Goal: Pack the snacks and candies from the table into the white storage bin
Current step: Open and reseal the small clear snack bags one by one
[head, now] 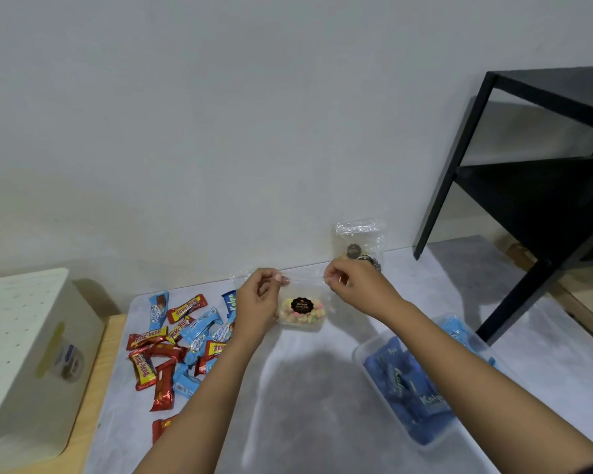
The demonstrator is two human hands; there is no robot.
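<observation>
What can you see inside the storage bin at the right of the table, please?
Blue Kalpa packs lie stacked inside the storage bin; anything beneath them is covered.

Red bars [158, 364], blue packs [199, 325] (pastel biscuits [300, 316]).

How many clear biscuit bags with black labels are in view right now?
2. One bag is held by its top edge between the left hand and right hand; the other bag stands against the wall behind the right hand. More may be hidden in the bin.
</observation>
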